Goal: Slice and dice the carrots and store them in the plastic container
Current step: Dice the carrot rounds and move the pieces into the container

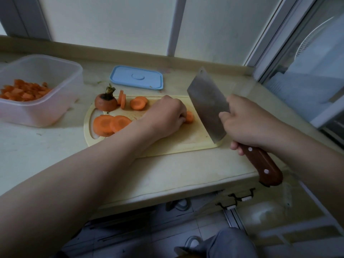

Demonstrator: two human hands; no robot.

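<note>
On a pale wooden cutting board (186, 142), my left hand (165, 116) curls over a small carrot piece (189, 117) and holds it down. My right hand (247, 125) grips the brown wooden handle of a steel cleaver (206, 101), whose blade stands just right of the piece with its edge near the board. Two large carrot slices (109, 124) lie at the board's left. Further back are another slice (138, 103), a thin upright slice (122, 99) and the carrot top with its stem (105, 102). The clear plastic container (61, 75) at left holds diced carrot (24, 91).
A light blue lid (136, 77) lies flat on the counter behind the board. The counter's front edge (167, 192) runs close below the board. A window frame (275, 34) rises at the right, and the wall stands behind.
</note>
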